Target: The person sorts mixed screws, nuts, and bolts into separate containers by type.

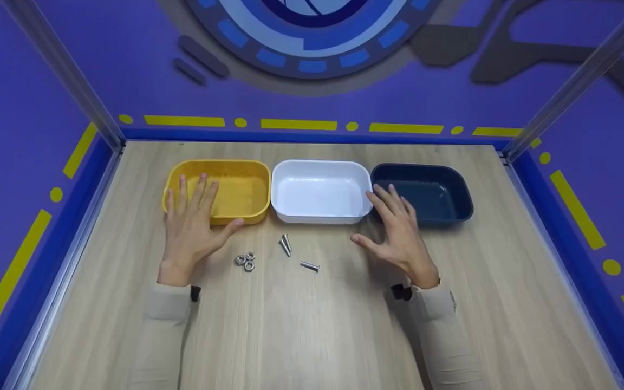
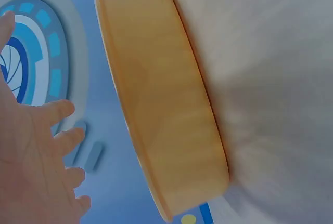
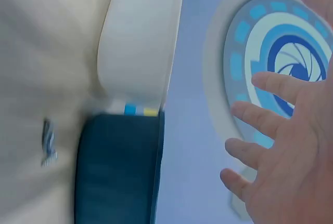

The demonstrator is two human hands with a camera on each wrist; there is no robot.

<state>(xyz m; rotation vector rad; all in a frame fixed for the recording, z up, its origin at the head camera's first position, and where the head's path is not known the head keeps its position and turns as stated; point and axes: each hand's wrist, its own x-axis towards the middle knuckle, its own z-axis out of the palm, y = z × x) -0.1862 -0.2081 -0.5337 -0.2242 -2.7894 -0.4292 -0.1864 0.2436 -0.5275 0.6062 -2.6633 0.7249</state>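
Observation:
Over the front part of the yellow bin [image 1: 241, 189] hovers my left hand [image 1: 190, 233], fingers spread and nothing held. The left wrist view shows this hand [image 2: 36, 151] apart from the bin's side [image 2: 161, 99]. My right hand [image 1: 398, 238] is spread in front of the dark blue bin [image 1: 436, 200], its fingertips overlapping the gap beside the white bin [image 1: 320, 197]; it holds nothing. Several hex nuts [image 1: 249, 266] lie clustered on the table. To their right are two bolts [image 1: 285, 247] side by side and one separate bolt [image 1: 310, 266].
The three bins stand in a row towards the back of the wooden table [image 1: 312, 336]. Purple panels [image 1: 312, 103] with yellow marks enclose the back and sides, with metal posts at the corners. A small blurred metal piece [image 3: 48, 142] lies near the dark bin in the right wrist view.

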